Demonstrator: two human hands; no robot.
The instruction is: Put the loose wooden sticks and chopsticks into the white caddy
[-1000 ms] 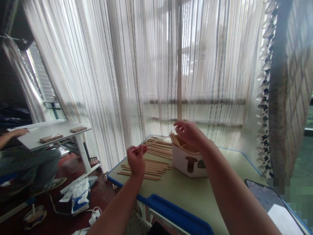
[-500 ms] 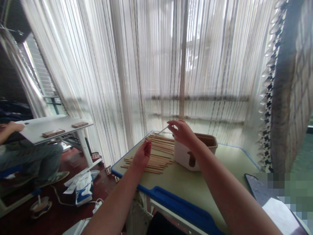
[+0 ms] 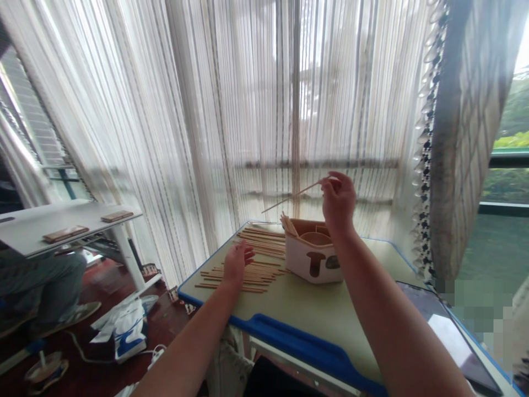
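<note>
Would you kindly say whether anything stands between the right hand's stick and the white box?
Nothing visible stands between the thin stick in the right hand and the white box; wooden sticks poke above its left corner.

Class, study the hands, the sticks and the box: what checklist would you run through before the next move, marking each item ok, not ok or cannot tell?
1. Raised stick gripped: ok; the right hand holds it near one end.
2. Left hand free: ok; no stick shows in it.
3. Left hand off the loose sticks: cannot tell; it overlaps them in view, contact unclear.
4. Loose sticks lined up: not ok; their ends are staggered on the table.
5. Box upright and open on top: ok.
6. Device apart from the box: ok; it lies to the right.
</note>
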